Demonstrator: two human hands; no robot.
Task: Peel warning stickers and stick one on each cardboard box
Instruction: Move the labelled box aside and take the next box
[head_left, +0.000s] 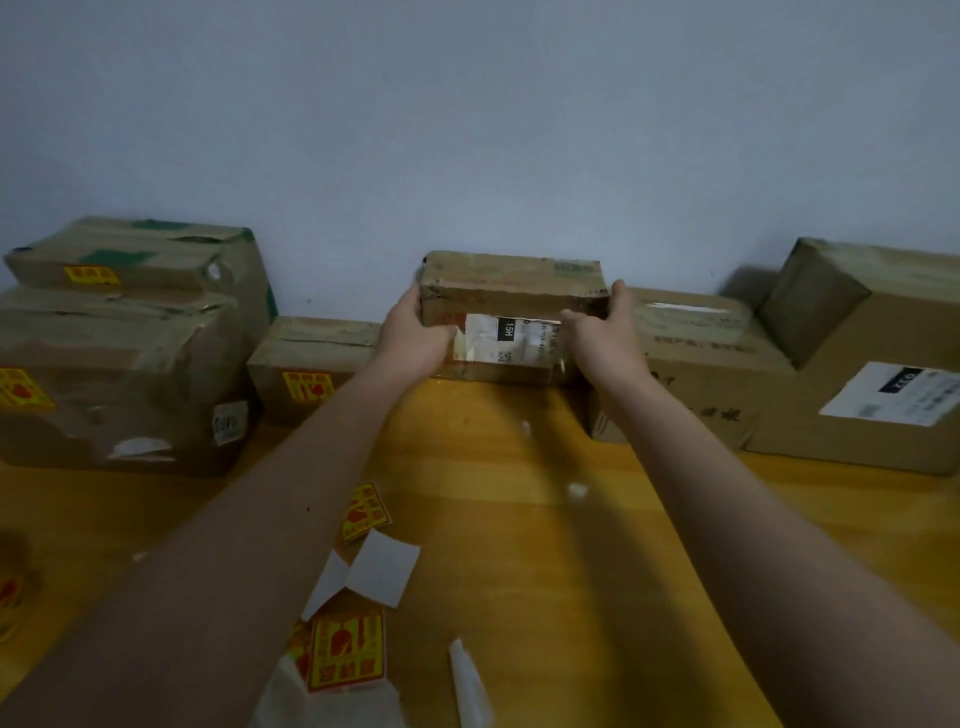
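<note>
A small cardboard box (511, 291) with a white shipping label stands at the back middle, by the wall. My left hand (415, 332) grips its left end and my right hand (605, 332) grips its right end. Yellow-and-red warning stickers (347, 652) lie loose on the wooden table (545, 545) near me, another sticker (364, 512) a little further off. Stacked boxes at the left (119, 374) and a low box (306, 369) each carry a yellow sticker. Two boxes at the right (696, 374) (878, 364) show none on their visible faces.
White backing papers (382, 566) and a curled strip (467, 686) lie among the stickers at the near edge. Small white scraps (576, 488) dot the table's middle. A pale wall (467, 130) runs right behind the row of boxes.
</note>
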